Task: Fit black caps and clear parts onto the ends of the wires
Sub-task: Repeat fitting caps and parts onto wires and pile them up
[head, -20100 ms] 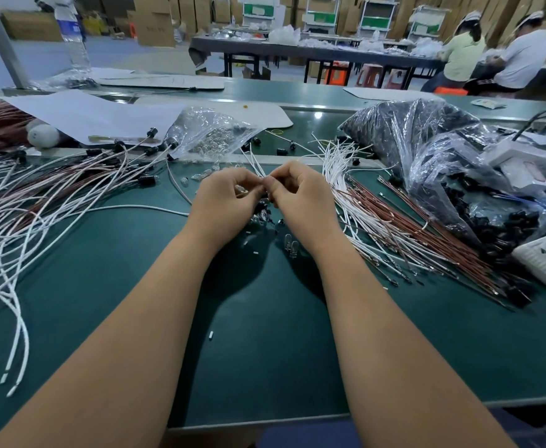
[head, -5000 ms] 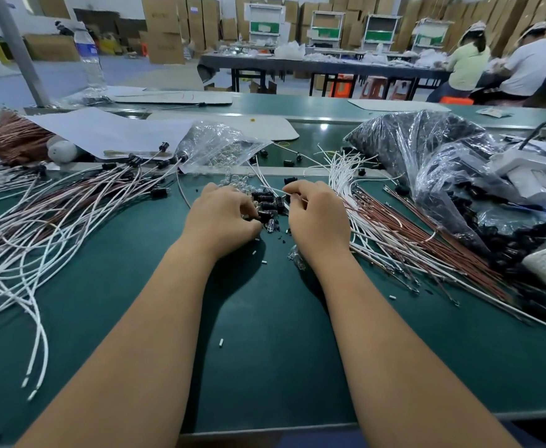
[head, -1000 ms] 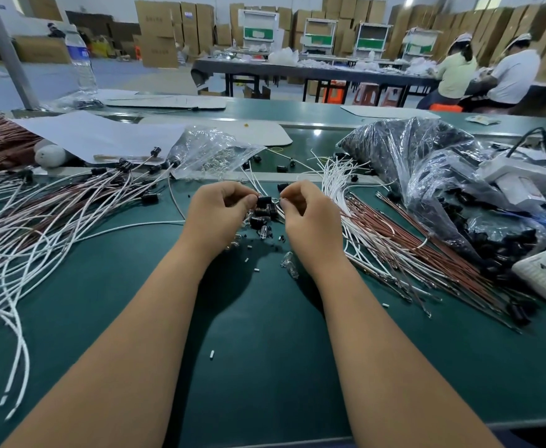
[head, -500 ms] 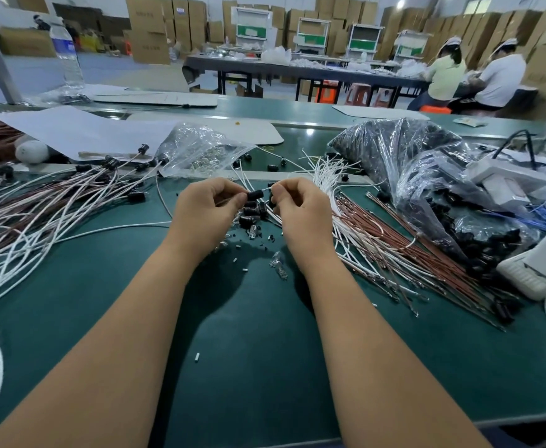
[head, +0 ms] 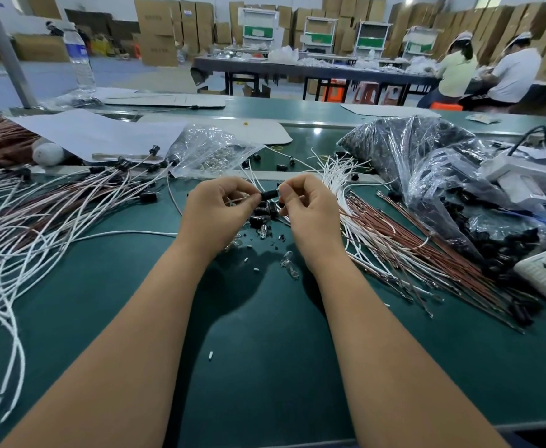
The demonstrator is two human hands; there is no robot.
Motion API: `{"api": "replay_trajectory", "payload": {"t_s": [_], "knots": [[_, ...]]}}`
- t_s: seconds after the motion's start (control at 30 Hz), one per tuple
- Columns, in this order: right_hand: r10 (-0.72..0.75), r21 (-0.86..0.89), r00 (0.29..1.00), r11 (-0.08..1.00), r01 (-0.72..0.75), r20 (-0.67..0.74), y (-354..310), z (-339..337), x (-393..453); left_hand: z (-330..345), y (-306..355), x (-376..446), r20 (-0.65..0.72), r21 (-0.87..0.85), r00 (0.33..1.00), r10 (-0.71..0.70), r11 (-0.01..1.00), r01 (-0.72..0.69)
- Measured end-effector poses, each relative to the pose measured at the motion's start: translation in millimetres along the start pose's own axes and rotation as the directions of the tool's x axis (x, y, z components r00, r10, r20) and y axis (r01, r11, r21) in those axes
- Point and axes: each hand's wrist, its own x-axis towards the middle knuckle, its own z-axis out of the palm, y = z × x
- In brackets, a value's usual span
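Black cap (head: 270, 194) sits pinched between the left hand (head: 221, 206) and right hand (head: 309, 208), raised above the loose parts (head: 265, 218) mid-bench (head: 265, 367). Risk, I judge: such a small cap could slip from the fingertips and vanish among them.

Beyond your grip: green bench top (head: 265, 367), then grey floor (head: 55, 79), dark long table (head: 313, 71) with orange stools (head: 336, 90) under. Cardboard boxes (head: 168, 30) stacked along far wall. Grey post (head: 6, 53) far left.
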Motion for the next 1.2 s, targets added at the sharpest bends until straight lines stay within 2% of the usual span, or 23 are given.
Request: {"api": "replay_trajectory", "payload": {"t_s": [0.23,0.3,0.37,0.47,0.57,0.63,0.77,1.03,1.2], "knots": [[-0.016,-0.057,1.0,0.998,0.017,0.014,6.0,2.5,1.2,4.6,2.8,-0.9,0.012,0.125,1.0,0.019,0.992,-0.021],[-0.014,-0.066,1.0,0.998,0.015,0.015,6.8,2.9,1.6,4.0,3.3,-0.6,0.016,0.085,1.0,-0.019,0.996,0.018],[0.003,-0.051,1.0,0.999,-0.002,0.023,7.2,2.6,2.7,3.0,5.0,0.0,0.023,-0.03,0.997,-0.071,0.997,0.072],[0.091,0.047,0.994,0.994,-0.094,0.065,7.0,3.3,3.4,2.1,8.0,-0.7,0.029,-0.134,0.993,-0.111,0.984,0.114],[0.227,0.233,0.965,0.939,-0.252,0.129,6.0,4.8,4.7,2.2,8.3,-1.7,0.038,-0.15,0.99,-0.134,0.979,0.139],[0.269,0.297,0.946,0.902,-0.313,0.178,5.8,4.9,4.7,1.9,7.7,-2.1,0.041,-0.146,0.989,-0.139,0.979,0.144],[0.203,0.228,0.956,0.941,-0.251,0.213,6.6,6.1,2.2,2.3,6.7,-1.5,0.054,-0.156,0.989,-0.139,0.977,0.146],[0.258,0.304,0.951,0.904,-0.3,0.173,2.0,4.6,3.1,4.5,9.8,-0.7,0.12,-0.289,0.983,-0.141,0.942,0.17],[0.196,0.185,0.97,0.957,-0.221,0.145,0.7,-2.5,-0.1,6.7,5.8,-3.3,0.109,-0.217,0.985,-0.13,0.964,0.152]]}}
